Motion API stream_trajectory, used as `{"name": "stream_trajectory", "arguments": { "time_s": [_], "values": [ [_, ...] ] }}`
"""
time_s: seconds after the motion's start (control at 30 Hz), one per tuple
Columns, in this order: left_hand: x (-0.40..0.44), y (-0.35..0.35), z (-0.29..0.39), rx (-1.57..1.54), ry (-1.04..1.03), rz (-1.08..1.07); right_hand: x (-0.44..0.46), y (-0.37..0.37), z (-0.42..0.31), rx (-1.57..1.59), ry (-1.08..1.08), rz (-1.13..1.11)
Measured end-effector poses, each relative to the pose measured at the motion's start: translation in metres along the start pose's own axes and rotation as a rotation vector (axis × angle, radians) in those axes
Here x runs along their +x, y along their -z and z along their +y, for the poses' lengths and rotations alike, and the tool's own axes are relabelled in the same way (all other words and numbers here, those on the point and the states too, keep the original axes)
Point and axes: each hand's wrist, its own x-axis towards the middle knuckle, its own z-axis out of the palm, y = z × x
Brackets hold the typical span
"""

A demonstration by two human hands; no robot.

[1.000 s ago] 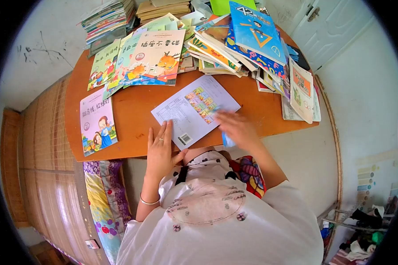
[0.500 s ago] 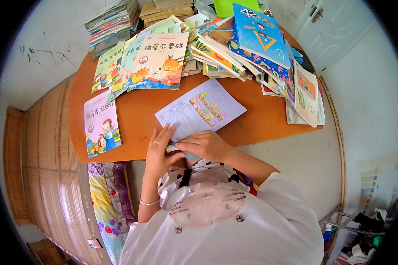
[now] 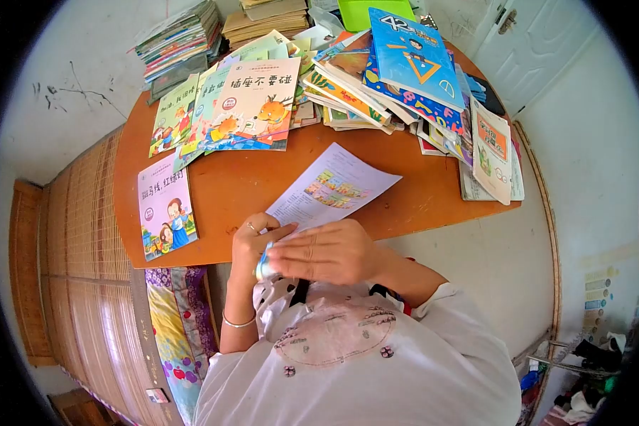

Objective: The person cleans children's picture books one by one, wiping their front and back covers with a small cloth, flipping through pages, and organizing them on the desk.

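Note:
A pale lilac booklet (image 3: 334, 186), printed with small coloured pictures, is tilted up at the table's front edge and bends slightly. My left hand (image 3: 255, 240) pinches its lower left corner between thumb and fingers. Close beside it, my right hand (image 3: 326, 252) has its fingers pressed together over a small blue and white item (image 3: 264, 263), which looks like a cloth or wipe and touches the booklet's lower edge. The palm side of my right hand is hidden.
Picture books (image 3: 259, 103) overlap at the table's back left, with one pink book (image 3: 167, 213) at the left edge. A messy pile under a blue book (image 3: 415, 60) stands back right. Stacked papers (image 3: 177, 42) rise behind. The wooden table (image 3: 213, 192) has a curved edge.
The booklet has gone from flat on the table to lifted and tilted at its near corner. Both hands have come together there, my right hand moving left with the blue and white item.

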Motion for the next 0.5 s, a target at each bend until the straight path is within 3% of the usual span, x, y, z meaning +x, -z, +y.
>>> {"name": "stream_trajectory", "arguments": {
  "time_s": [0.07, 0.13, 0.2, 0.27, 0.5],
  "values": [
    [0.001, 0.0, 0.003, -0.08, 0.117, -0.027, 0.002, 0.004, -0.003, -0.047, 0.061, -0.019],
    [0.0, 0.002, 0.0, -0.062, 0.045, -0.029, 0.002, 0.006, 0.004, -0.064, -0.109, 0.003],
    [0.002, 0.0, -0.003, 0.035, -0.11, 0.012, -0.005, 0.002, 0.009, -0.027, -0.149, -0.049],
    [0.004, 0.002, 0.003, -0.029, -0.129, 0.024, -0.006, -0.003, 0.008, 0.07, -0.098, -0.186],
    [0.008, 0.012, 0.015, -0.014, -0.209, 0.028, -0.001, 0.01, 0.009, 0.062, 0.02, -0.217]
  ]
}}
